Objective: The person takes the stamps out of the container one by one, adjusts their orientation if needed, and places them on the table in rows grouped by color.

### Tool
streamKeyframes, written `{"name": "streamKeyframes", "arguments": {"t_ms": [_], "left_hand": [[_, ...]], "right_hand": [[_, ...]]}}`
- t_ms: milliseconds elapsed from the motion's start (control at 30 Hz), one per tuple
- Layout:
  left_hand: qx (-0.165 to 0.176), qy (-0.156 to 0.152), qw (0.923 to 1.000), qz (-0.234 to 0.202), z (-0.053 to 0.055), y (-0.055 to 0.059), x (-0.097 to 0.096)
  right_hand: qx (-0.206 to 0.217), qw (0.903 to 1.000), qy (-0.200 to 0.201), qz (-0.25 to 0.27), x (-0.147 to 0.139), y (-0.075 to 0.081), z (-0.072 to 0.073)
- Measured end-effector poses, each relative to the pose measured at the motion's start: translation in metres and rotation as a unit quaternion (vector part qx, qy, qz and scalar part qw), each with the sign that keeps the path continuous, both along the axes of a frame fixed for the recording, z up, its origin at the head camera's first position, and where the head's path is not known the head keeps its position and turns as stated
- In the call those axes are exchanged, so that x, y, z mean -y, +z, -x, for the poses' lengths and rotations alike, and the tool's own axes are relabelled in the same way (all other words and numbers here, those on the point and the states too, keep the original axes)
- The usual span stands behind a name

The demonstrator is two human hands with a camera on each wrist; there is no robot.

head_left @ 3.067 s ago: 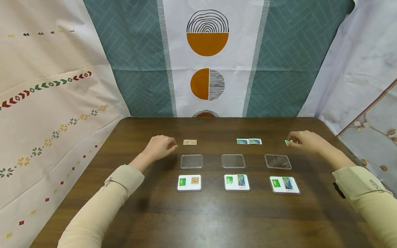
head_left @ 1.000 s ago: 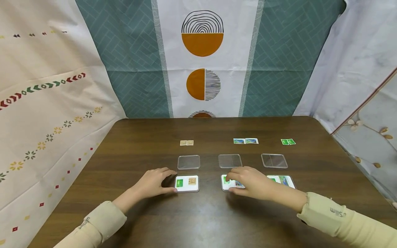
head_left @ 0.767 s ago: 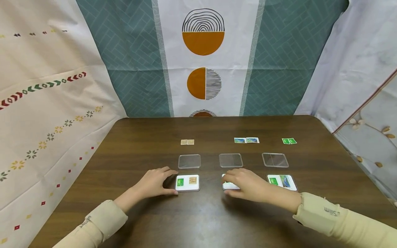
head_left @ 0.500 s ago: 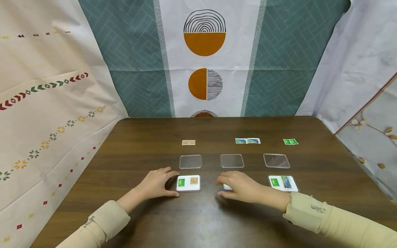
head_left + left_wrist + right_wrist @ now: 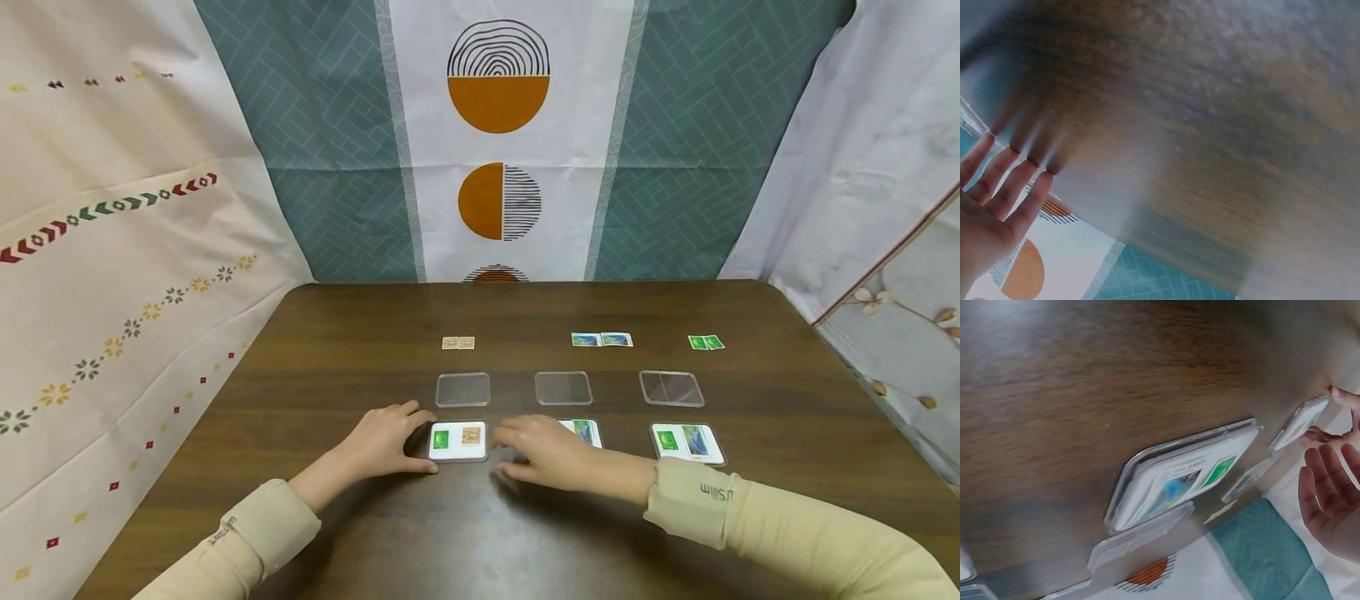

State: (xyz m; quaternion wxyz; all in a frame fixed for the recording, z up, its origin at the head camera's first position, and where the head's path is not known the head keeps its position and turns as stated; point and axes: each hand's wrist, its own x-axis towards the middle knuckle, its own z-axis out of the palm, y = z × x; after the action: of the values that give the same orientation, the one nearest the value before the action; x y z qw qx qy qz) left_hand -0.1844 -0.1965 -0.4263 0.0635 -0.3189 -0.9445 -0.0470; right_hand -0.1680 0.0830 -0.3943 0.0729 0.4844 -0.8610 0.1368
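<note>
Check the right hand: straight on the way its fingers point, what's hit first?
Likely the white case with the green stamp and tan stamp, directly ahead of the right hand in the head view. Hand height is hard to judge, so it might pass over.

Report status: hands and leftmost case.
Left hand at left end of leftmost case. Right hand near right end, holding nothing. Green stamp and tan stamp showing. Right hand partly hides middle case.

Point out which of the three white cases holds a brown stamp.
The left case, next to the left hand. It pairs a brown stamp with a green stamp; the middle case and right case show blue-green stamps instead.
</note>
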Motion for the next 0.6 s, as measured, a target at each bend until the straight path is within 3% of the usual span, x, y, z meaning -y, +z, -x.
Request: {"name": "streamKeyframes", "arguments": {"t_ms": [133,333,600], "left_hand": [[0.005,0.002,1.0,0.003,0.001,0.001,-0.001],[0.011,0.002,0.9999,-0.003,0.002,0.002,-0.004],[0.019,0.004,0.9998,0.004,0.001,0.003,-0.002]], "right_hand": [[0.001,0.9999,0.007,-0.013,0.008,0.001,0.005],[-0.04,0.9977,-0.006,-0.054,0.018,0.007,0.014],[-0.013,0.9983,-0.029,-0.048,0.032,0.003,0.023]]}}
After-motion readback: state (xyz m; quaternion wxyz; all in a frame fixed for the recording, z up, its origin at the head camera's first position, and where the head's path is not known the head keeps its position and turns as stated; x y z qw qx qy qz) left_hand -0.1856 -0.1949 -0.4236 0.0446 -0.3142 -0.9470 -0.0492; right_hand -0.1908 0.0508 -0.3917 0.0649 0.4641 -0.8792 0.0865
